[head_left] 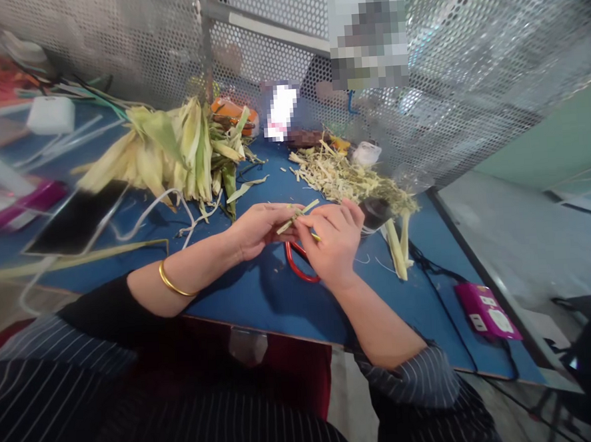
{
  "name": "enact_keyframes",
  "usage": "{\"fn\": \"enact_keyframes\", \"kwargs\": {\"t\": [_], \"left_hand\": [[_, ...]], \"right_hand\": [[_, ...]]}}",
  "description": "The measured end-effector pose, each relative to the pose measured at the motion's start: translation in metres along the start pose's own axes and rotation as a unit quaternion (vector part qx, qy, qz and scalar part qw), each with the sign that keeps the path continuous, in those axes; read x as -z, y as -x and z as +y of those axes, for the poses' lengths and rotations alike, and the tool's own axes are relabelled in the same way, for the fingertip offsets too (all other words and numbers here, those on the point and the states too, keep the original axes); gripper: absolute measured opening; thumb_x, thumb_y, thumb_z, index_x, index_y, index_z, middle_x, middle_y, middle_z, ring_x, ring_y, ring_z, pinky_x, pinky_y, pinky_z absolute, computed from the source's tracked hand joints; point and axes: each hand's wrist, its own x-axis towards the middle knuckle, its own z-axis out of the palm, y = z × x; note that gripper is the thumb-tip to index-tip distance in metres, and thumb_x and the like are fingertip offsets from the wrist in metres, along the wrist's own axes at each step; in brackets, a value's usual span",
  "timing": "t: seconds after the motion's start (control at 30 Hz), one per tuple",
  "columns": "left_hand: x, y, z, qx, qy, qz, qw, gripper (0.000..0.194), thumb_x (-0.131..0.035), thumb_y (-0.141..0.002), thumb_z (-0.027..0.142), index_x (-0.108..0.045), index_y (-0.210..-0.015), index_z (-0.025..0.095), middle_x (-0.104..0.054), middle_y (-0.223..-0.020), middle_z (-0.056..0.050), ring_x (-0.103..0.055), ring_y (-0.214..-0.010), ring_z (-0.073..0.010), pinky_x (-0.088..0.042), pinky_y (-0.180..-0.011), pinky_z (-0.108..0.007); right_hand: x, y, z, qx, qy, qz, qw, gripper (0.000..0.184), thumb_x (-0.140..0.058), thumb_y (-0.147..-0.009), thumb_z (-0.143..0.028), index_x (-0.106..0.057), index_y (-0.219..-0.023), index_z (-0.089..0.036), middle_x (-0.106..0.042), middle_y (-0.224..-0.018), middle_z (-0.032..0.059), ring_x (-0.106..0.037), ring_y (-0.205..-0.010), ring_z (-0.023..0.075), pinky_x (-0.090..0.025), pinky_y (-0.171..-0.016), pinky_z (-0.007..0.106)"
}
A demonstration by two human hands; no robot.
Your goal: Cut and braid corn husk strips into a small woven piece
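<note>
Over the front of the blue table (244,284), my two hands meet around a small bundle of pale green husk pieces (288,226). My left hand (262,228) is closed around the bundle from the left. Fingers of my right hand (334,242) pinch at its right end, and a thin yellow tip shows beneath them; what it belongs to is hidden. Red-handled scissors (298,267) lie on the table under the hands, their blades out of sight. Beyond the right hand spreads a heap of cut husk bits (337,175). A large pile of corn husks (165,149) lies behind the left hand.
A dark phone (78,221) with a white cable lies at left. A dark round container (375,213) stands by the right hand, near long husk stalks (400,248). At right is a magenta box (487,312) beside black cords. A perforated metal screen (274,32) borders the back.
</note>
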Motion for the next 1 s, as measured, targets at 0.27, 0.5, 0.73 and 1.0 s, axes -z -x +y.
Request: {"fn": "enact_keyframes", "kwargs": {"t": [0.27,0.5,0.73,1.0], "left_hand": [[0.0016,-0.0038,-0.0021,-0.052,-0.020,0.036,0.998,0.020,-0.069,-0.075,0.019,-0.071,-0.094,0.011,-0.069,-0.083,-0.005,-0.062,-0.067,-0.0076,-0.050,-0.063,-0.019],[-0.0002,-0.0026,-0.0061,-0.073,-0.078,0.033,0.994,0.024,-0.072,-0.073,0.021,-0.072,-0.095,0.012,-0.072,-0.085,-0.006,-0.063,-0.068,-0.0085,-0.049,-0.063,-0.019],[0.0018,-0.0024,0.0006,-0.043,-0.109,0.029,0.993,0.022,-0.069,-0.075,0.021,-0.072,-0.095,0.011,-0.072,-0.075,-0.008,-0.068,-0.065,-0.0148,-0.055,-0.069,-0.029],[0.0011,-0.0026,0.0006,-0.038,-0.093,0.071,0.992,0.019,-0.067,-0.076,0.019,-0.072,-0.093,0.012,-0.072,-0.080,-0.008,-0.063,-0.061,-0.0098,-0.053,-0.062,-0.023]], "right_hand": [[0.0004,-0.0031,-0.0038,0.106,0.025,-0.050,0.993,0.019,-0.053,-0.087,-0.019,-0.066,-0.096,-0.029,-0.067,-0.094,0.0007,-0.059,-0.096,0.0170,-0.028,-0.106,0.042],[-0.0027,-0.0033,-0.0068,0.150,0.050,-0.048,0.986,0.014,-0.052,-0.087,-0.016,-0.065,-0.086,-0.023,-0.068,-0.084,0.0006,-0.058,-0.081,0.0145,-0.033,-0.101,0.039],[-0.0062,-0.0023,-0.0017,-0.126,-0.131,-0.024,0.983,0.013,-0.053,-0.086,-0.024,-0.057,-0.075,-0.021,-0.063,-0.079,0.0023,-0.059,-0.080,0.0166,-0.043,-0.079,0.034],[-0.0014,-0.0048,-0.0002,-0.019,-0.092,-0.087,0.992,0.012,-0.060,-0.085,-0.028,-0.061,-0.096,-0.024,-0.067,-0.090,0.0021,-0.061,-0.091,0.0175,-0.033,-0.099,0.040]]}}
